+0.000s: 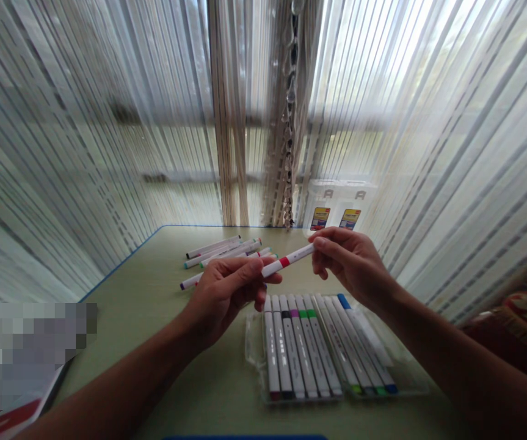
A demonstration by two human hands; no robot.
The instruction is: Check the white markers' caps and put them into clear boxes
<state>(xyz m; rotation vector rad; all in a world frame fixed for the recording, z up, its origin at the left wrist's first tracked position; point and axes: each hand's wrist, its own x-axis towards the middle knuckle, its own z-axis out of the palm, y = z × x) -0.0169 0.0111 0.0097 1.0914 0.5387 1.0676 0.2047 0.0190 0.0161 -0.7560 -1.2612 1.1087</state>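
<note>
Pinching a slim white plastic marker with a red band [284,262], I hold it between both hands: the thumb and fingers of my left hand [224,284] are closed around its lower end, and the thumb and forefinger of my right hand [352,256] grip its upper end. It slants up to the right, raised over the far edge of an open, clear plastic case [254,348]. Inside the case, side by side, lie about ten white plastic markers with coloured ends and bands [306,360], in two groups.

Beyond the case and to its left, a loose pile of slim white markers with coloured tips [224,252] rests on a pale green tabletop with a blue edge [144,293]. The nearest, a purple-tipped one [190,282], runs behind my left hand; I cannot tell whether I touch it.

I judge the work to be partway along: the side-by-side markers are laid in the case, while the one I grip and the loose pile are left outside it. Straight beyond the case stands a clear plastic pack with two yellow labels [336,198], against a pale curtain of hanging strings [107,134].
</note>
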